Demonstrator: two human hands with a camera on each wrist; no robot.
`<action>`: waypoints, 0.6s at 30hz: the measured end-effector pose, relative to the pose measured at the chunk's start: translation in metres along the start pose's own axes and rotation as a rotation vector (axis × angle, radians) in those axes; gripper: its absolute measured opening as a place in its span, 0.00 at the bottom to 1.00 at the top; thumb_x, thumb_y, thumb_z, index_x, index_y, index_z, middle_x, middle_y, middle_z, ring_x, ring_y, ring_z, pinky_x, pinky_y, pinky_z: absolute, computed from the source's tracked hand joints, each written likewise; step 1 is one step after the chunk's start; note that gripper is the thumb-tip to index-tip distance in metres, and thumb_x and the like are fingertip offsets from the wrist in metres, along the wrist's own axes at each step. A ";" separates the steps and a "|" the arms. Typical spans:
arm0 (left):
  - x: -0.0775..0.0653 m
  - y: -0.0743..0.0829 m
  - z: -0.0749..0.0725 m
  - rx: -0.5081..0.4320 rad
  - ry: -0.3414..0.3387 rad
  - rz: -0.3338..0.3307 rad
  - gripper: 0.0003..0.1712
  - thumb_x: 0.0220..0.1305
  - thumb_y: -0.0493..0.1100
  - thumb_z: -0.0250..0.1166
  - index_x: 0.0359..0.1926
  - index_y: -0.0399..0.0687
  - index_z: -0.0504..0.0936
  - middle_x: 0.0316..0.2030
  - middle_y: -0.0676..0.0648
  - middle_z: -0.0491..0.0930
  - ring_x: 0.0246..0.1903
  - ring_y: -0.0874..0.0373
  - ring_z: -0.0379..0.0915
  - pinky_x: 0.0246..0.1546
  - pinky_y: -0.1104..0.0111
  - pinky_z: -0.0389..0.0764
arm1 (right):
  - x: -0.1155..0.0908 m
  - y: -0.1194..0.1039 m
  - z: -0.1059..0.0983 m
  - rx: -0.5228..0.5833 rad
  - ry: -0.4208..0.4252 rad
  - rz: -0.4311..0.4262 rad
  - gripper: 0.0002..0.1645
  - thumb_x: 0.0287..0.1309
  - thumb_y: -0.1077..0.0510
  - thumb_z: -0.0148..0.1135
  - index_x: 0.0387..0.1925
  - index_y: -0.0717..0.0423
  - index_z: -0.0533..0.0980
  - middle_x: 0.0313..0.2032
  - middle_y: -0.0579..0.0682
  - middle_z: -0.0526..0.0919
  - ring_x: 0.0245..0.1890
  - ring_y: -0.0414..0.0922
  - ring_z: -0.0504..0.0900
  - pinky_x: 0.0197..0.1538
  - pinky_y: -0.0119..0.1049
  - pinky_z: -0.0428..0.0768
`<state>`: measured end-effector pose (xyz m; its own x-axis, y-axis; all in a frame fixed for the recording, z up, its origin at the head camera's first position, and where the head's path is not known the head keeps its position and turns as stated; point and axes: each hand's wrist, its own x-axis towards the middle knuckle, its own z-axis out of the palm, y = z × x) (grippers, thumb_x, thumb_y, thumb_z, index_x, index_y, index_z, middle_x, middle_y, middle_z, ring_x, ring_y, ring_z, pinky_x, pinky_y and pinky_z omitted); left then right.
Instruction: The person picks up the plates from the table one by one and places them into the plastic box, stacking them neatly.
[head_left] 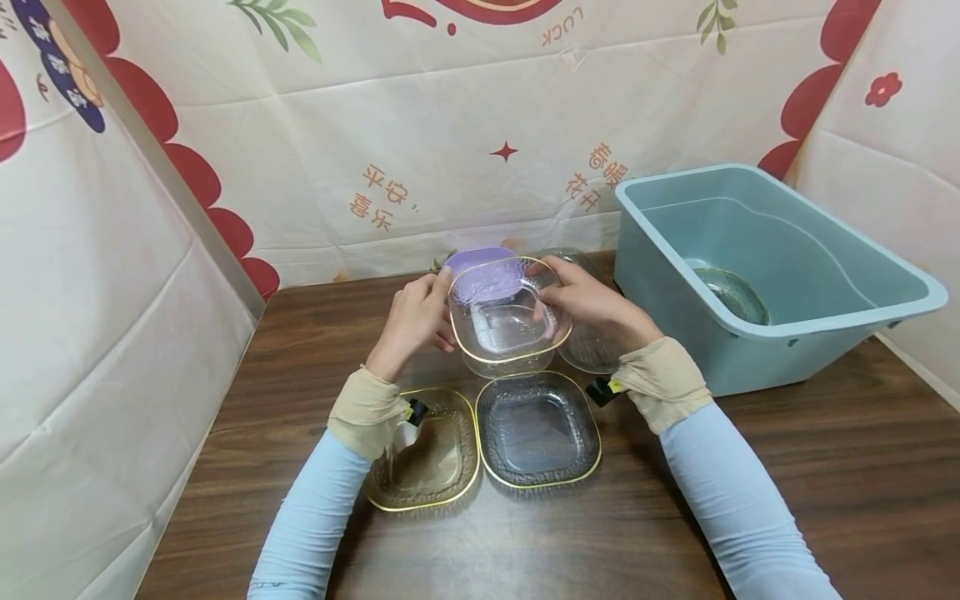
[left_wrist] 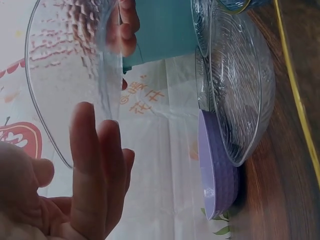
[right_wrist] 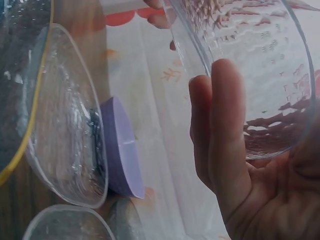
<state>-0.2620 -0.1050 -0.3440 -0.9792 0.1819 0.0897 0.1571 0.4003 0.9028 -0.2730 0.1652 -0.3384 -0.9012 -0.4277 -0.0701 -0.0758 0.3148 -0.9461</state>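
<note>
A clear, gold-rimmed bowl [head_left: 510,321] is tilted in the air between both hands. My right hand [head_left: 592,300] grips its right side, the thumb inside the rim and the fingers along the textured outer wall. Beside its left edge is my left hand [head_left: 416,317], fingers fairly straight and fingertips right at the bowl. In the left wrist view these fingers overlap the bowl's wall [left_wrist: 60,75]. Behind it stands a purple bowl [head_left: 480,257]. Nearer me sit an amber gold-rimmed bowl [head_left: 423,500] and a grey gold-rimmed bowl [head_left: 538,425], side by side.
Another clear bowl [head_left: 517,367] stands under the raised one, partly hidden. More clear ware [head_left: 588,350] stands behind my right hand. A blue-green bin [head_left: 697,333] at the right holds a greenish clear dish [head_left: 731,293]. A printed cloth [head_left: 450,125] hangs behind the wooden table [head_left: 300,367].
</note>
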 end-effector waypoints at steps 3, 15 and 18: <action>0.001 0.001 -0.001 -0.036 -0.002 -0.020 0.35 0.81 0.66 0.42 0.46 0.39 0.78 0.28 0.31 0.85 0.12 0.51 0.81 0.25 0.40 0.87 | -0.002 -0.002 -0.006 -0.004 0.010 -0.030 0.28 0.73 0.70 0.40 0.71 0.69 0.55 0.26 0.57 0.83 0.15 0.45 0.84 0.22 0.44 0.88; 0.001 -0.003 0.002 -0.005 -0.078 -0.062 0.31 0.79 0.65 0.48 0.46 0.40 0.77 0.36 0.26 0.85 0.14 0.51 0.82 0.22 0.48 0.89 | -0.021 -0.020 -0.017 0.027 0.141 -0.055 0.28 0.72 0.70 0.40 0.71 0.68 0.56 0.24 0.55 0.82 0.15 0.41 0.82 0.20 0.42 0.87; 0.000 -0.003 0.003 0.000 -0.084 -0.061 0.30 0.80 0.64 0.48 0.46 0.40 0.77 0.38 0.23 0.84 0.14 0.51 0.82 0.23 0.47 0.89 | -0.024 -0.023 -0.018 0.046 0.157 -0.058 0.28 0.72 0.71 0.40 0.71 0.68 0.55 0.23 0.53 0.81 0.15 0.41 0.81 0.19 0.42 0.87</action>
<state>-0.2625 -0.1034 -0.3479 -0.9727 0.2319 -0.0008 0.0978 0.4130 0.9055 -0.2571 0.1837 -0.3091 -0.9516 -0.3057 0.0320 -0.1136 0.2530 -0.9608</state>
